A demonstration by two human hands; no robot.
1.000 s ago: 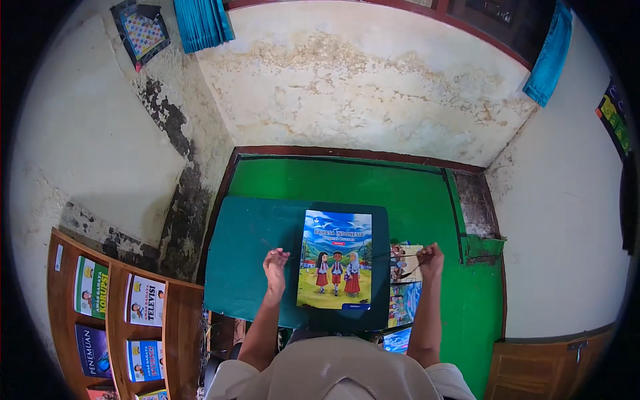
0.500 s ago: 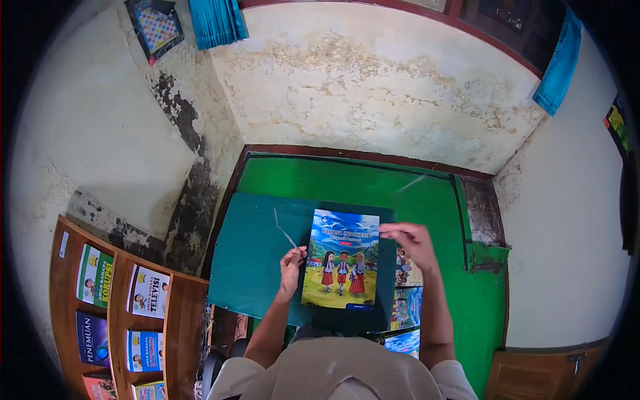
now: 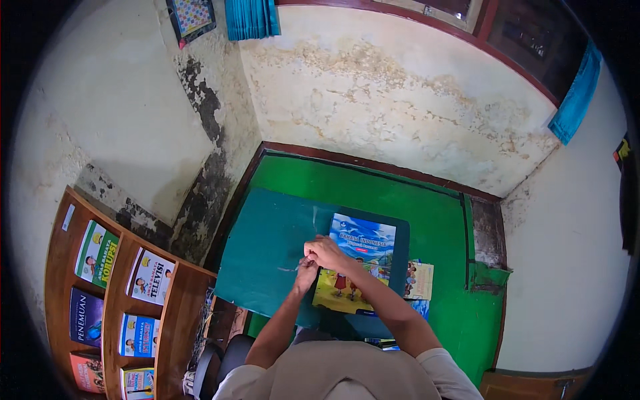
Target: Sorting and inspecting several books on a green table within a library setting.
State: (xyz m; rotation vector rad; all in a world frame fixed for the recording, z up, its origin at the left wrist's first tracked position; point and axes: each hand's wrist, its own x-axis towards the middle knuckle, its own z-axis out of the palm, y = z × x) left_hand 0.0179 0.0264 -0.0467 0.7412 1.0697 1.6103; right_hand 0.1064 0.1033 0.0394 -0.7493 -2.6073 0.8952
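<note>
A textbook with a blue and yellow illustrated cover lies face up on a dark green tabletop. Over the book's left edge my two hands meet. My left hand is closed, pinching a thin, clear, ribbon-like strip whose blurred end sticks out to the left. Resting against it from above, my right hand is also closed, its forearm crossing the lower part of the cover. Another faint, blurred piece of strip rises beyond the right hand. The fingers hide the middle of the strip.
At the left stands a wooden display rack holding several books. More books lie below the table's right edge, over a green floor. Peeling walls close off the far side, and a wooden cabinet is at lower right.
My right hand has come from the book's right side across to my left hand, and the two now touch. The whole scene has shifted slightly as the view turned.
</note>
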